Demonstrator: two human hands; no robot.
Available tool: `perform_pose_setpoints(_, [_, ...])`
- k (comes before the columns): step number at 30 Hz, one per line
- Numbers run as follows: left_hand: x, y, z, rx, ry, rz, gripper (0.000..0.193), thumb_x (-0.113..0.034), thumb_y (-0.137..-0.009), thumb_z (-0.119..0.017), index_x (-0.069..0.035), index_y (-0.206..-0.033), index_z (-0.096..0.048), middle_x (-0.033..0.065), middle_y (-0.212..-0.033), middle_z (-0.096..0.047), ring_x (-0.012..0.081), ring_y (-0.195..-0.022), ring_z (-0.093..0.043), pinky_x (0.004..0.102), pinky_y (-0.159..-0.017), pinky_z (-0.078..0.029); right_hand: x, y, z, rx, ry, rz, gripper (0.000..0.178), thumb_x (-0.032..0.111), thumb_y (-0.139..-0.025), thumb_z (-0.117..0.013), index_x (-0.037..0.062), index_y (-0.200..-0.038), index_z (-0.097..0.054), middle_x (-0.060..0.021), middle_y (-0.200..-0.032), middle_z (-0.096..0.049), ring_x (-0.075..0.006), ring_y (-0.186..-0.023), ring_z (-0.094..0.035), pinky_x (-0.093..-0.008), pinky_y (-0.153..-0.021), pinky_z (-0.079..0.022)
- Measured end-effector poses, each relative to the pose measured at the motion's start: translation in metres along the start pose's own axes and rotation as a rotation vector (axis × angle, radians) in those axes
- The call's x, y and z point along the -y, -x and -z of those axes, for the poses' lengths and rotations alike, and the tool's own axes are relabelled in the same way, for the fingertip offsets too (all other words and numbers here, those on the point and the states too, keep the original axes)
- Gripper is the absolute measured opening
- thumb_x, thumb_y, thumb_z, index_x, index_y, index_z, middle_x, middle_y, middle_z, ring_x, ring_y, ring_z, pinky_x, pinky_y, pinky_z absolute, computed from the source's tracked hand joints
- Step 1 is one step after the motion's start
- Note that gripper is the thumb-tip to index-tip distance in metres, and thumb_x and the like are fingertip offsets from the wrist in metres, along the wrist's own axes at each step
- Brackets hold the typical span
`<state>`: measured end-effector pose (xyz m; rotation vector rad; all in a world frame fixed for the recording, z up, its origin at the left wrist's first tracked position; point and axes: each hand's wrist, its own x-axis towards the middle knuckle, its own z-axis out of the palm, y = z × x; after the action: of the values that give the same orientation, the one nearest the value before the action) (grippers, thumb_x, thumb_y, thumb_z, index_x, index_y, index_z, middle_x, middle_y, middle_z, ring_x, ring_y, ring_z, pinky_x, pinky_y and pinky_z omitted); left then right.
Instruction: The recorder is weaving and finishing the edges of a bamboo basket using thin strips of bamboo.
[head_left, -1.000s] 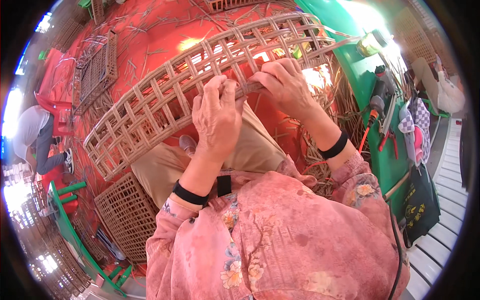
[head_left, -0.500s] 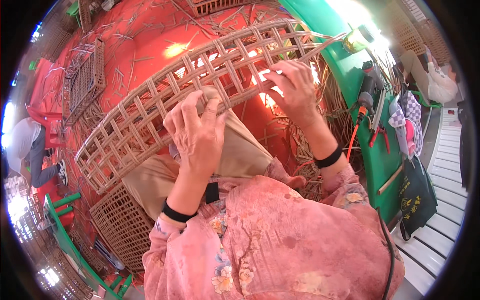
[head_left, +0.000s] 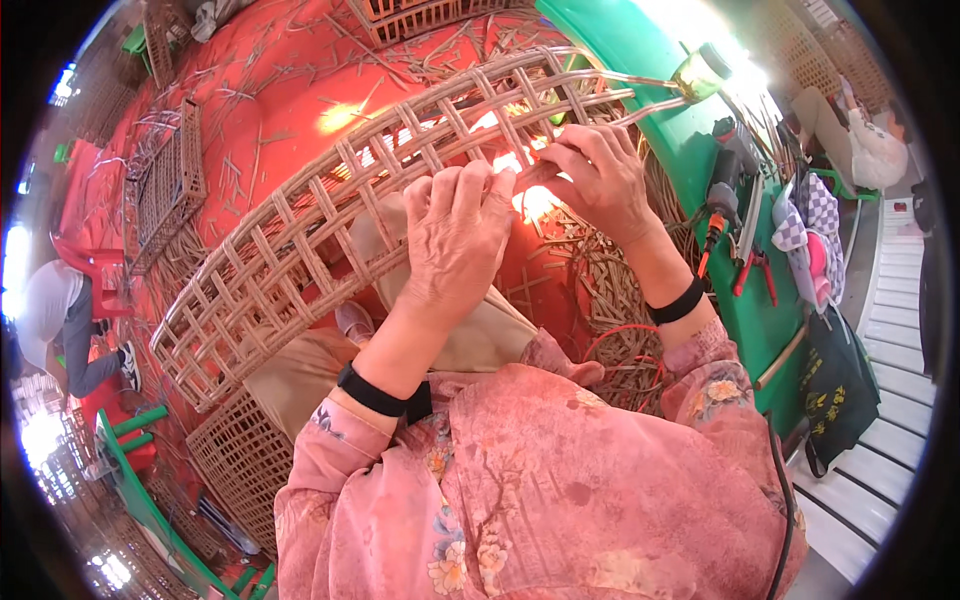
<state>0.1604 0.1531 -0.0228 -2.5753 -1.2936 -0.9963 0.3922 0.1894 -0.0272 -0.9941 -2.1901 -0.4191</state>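
A long curved panel of open lattice, woven from brown rattan-like strips (head_left: 322,200), lies slantwise across my lap. My left hand (head_left: 455,235) is closed over its near edge, right of the middle, fingers bent over the strip and thumb against it. Close beside it, my right hand (head_left: 600,180) pinches the same edge farther right, thumb and fingers pressed together. The fingertips nearly meet around one dark strip, partly hidden by them. At the panel's right end, loose strip ends (head_left: 655,85) stick out toward the green bench.
On the green bench (head_left: 745,340) at right lie a power tool (head_left: 725,185), red-handled pliers (head_left: 755,275) and a jar (head_left: 702,72). A dark bag (head_left: 840,385) hangs there. Woven baskets (head_left: 240,450) stand at lower left and beyond. Scraps litter the red floor (head_left: 270,90). Other people sit left and right.
My left hand has moved right along the panel's near edge, closer to my right hand, and its fingers have curled over the strip. The panel has shifted slightly left.
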Motion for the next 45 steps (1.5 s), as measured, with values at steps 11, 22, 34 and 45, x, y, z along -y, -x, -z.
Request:
perform_pose_setpoints(11, [-0.001,-0.015,-0.017,0.034,-0.011,-0.021,0.042,-0.01,-0.08,-0.083,-0.007,-0.12,-0.07,0.0047,-0.108,-0.059,0.0231,-0.097,-0.063,0.0415,-0.088,-0.043,0.006,0.018,-0.025,-0.176,0.021,-0.103,0.038,0.02,-0.072,-0.087,0.0155,-0.107,-0.072,-0.0025,-0.109,-0.061,-0.0241,-0.105,-0.064,-0.0424,-0.096,-0.049])
perform_pose_setpoints(22, [0.0,-0.01,-0.016,0.05,-0.049,-0.085,0.032,-0.007,-0.088,-0.069,-0.002,-0.12,-0.069,0.0075,-0.111,-0.063,0.0237,-0.101,-0.065,0.0388,-0.084,-0.048,0.024,0.01,-0.018,-0.114,-0.09,-0.142,0.038,0.009,-0.071,-0.081,0.0087,-0.109,-0.074,-0.0047,-0.113,-0.065,-0.0281,-0.111,-0.064,-0.0451,-0.1,-0.052])
perform_pose_setpoints(34, [0.005,0.0,-0.025,-0.099,-0.117,-0.119,0.025,-0.017,-0.087,-0.061,-0.005,-0.107,-0.069,0.0071,-0.102,-0.059,0.0207,-0.097,-0.062,0.037,-0.086,-0.045,0.027,0.027,-0.039,-0.189,0.039,-0.14,0.028,0.007,-0.083,-0.083,0.006,-0.111,-0.076,-0.0111,-0.116,-0.071,-0.033,-0.113,-0.068,-0.0467,-0.099,-0.054])
perform_pose_setpoints(45, [0.008,-0.014,-0.024,0.023,-0.045,-0.094,0.023,-0.018,-0.09,-0.061,-0.004,-0.105,-0.071,0.0085,-0.109,-0.06,0.0232,-0.102,-0.061,0.0374,-0.093,-0.045,0.015,0.025,-0.048,-0.222,0.087,-0.135,0.027,0.01,-0.088,-0.08,0.0095,-0.116,-0.078,-0.0067,-0.119,-0.073,-0.0306,-0.115,-0.068,-0.0452,-0.102,-0.054])
